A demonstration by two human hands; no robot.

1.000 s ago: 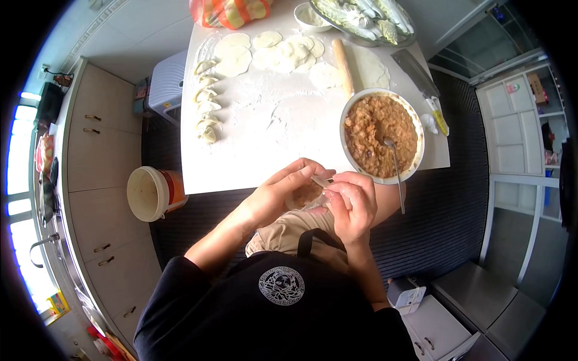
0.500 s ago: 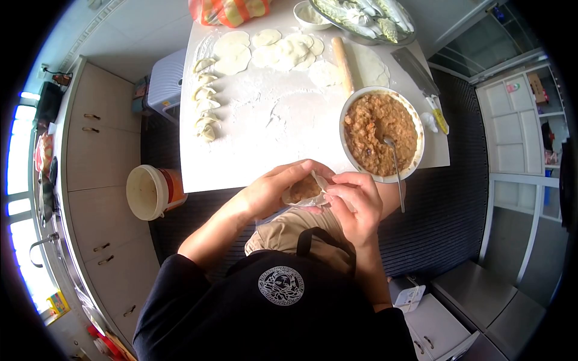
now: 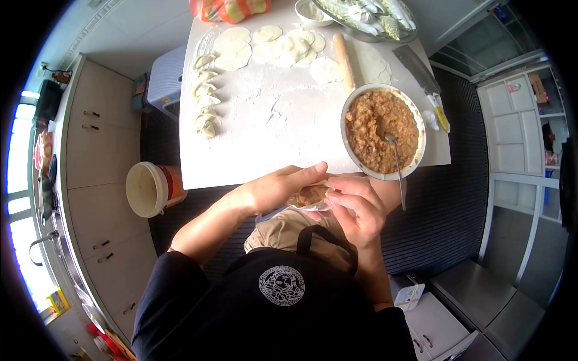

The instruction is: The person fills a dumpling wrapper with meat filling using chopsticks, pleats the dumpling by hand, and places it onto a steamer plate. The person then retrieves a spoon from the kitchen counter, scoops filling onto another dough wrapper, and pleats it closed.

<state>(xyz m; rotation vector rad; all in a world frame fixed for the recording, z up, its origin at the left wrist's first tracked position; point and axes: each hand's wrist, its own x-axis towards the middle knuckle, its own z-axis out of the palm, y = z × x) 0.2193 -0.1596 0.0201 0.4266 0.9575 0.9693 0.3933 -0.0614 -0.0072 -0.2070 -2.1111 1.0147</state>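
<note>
Between my two hands is a thin dough wrapper (image 3: 310,197) with brown filling inside, held just off the table's front edge. My left hand (image 3: 280,189) cups it from the left, thumb lying over its top. The fingertips of my right hand (image 3: 359,207) pinch its right rim. To the right, a white bowl of brown filling (image 3: 376,129) stands at the table's edge, with a metal spoon (image 3: 396,162) leaning in it. A column of several folded dumplings (image 3: 206,102) lies along the left side of the floured table (image 3: 259,150).
Flat dough wrappers (image 3: 232,51) lie at the back beside a rolling pin (image 3: 344,63). A cleaver (image 3: 415,67) rests at the right. Behind are a tray of cabbage leaves (image 3: 388,27) and a small bowl (image 3: 310,15). A bucket (image 3: 144,189) stands on the floor.
My left thumb has lifted and stretched over the wrapper, and my left hand has turned flatter. The wrapper first opened to show its filling, then became partly covered. My right fingers stay at its rim.
</note>
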